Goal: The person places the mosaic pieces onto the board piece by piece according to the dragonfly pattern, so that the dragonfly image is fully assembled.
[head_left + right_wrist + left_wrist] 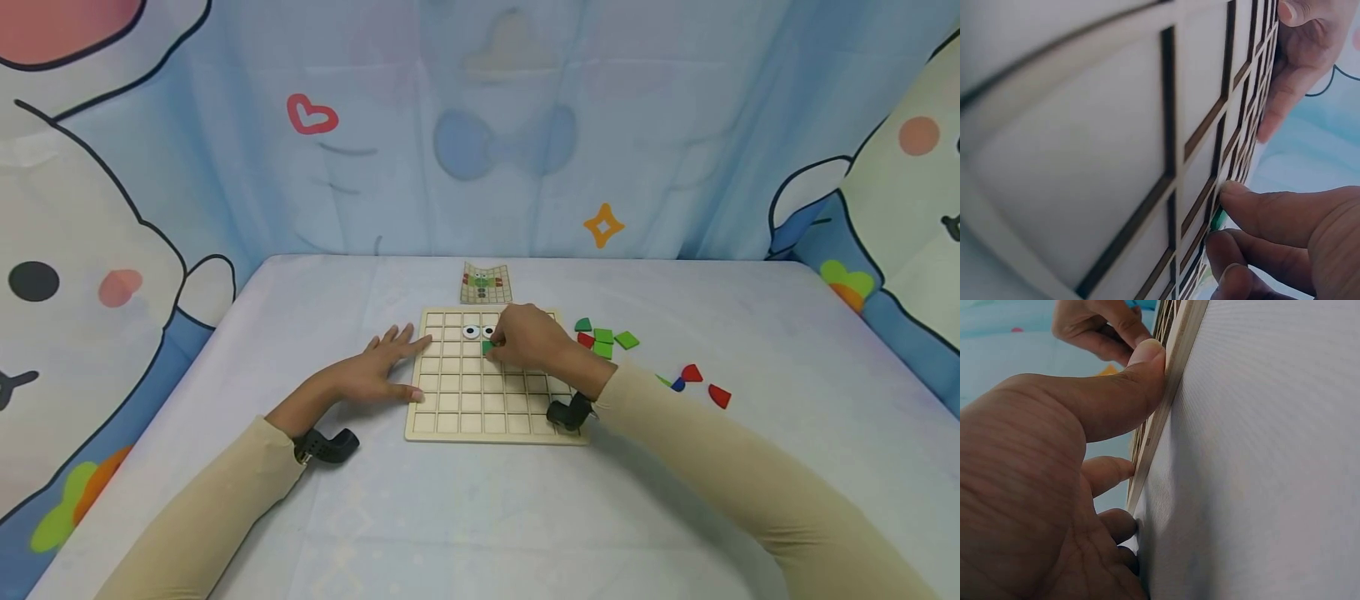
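A wooden grid board (pixel 465 408) lies flat on the table. My left hand (pixel 375 371) is spread at its left side, thumb and forefinger touching the edge, as the left wrist view also shows. Over the upper middle of the grid, my right hand (pixel 531 340) pinches a small green piece (pixel 486 347) between thumb and fingers. That green tile appears only as a sliver in the right wrist view, close against the grid. Two round eye pieces (pixel 471 332) sit in cells just above it; the right one is partly beside my fingers.
Behind the board stands a small picture card (pixel 486 284) with a grid pattern. Right of the board lie several green tiles (pixel 603 335) and a red piece (pixel 585 340). Farther right are red pieces (pixel 692 373) and a blue piece (pixel 678 385). A printed curtain (pixel 375 192) hangs behind.
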Available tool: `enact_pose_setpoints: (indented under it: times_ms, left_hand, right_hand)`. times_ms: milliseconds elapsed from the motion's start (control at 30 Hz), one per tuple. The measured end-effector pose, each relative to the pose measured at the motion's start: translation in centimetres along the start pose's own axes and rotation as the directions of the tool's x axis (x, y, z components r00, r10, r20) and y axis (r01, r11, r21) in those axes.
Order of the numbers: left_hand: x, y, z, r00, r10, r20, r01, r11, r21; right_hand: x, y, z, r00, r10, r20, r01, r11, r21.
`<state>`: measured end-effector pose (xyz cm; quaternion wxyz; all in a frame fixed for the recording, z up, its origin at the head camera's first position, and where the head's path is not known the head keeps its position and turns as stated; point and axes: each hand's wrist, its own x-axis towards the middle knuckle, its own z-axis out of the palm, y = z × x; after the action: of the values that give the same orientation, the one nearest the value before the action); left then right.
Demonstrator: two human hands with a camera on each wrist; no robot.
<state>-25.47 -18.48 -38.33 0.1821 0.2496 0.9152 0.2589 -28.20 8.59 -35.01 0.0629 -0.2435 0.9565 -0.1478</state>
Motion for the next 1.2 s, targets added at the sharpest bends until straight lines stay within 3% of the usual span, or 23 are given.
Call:
enact_pose_setpoints:
  times_ms: [300,467,800,967,1200]
  left_hand:
    - [-0.2,0.1,0.0,1.000,-0.006,0.000,0.006,1.000,0.004]
    - [0.1,0.1,0.1,1.000,-0.003,-0.007,0.003,1.000,-0.001]
    - [0.0,0.1,-0.1,1.000,-0.011,-0.003,0.011,1.000,0.007]
    - [0.0,0.1,-0.1,1.000,-0.017,0.000,0.017,1.000,0.003]
    - [0.0,0.0,0.0,1.000,-0.021,0.000,0.021,1.000,0.008]
  right_hand:
    - [-1.4,0.0,-1.0,1.000,-0.003,-0.010,0.004,0.998,0.065]
    - [-2.3,0.8,-2.4,0.996,-0.018,-0.088,0.024,0.997,0.074]
    - [-2.6,6.1,-5.4,0.973,0.172,-0.152,-0.152,0.979,0.133]
    - [-2.9,9.0,-5.3,0.959,0.242,-0.150,-0.221,0.965,0.143]
    - [-3.1,11.4,-4.2,0.961,0.269,-0.068,-0.259,0.957,0.133]
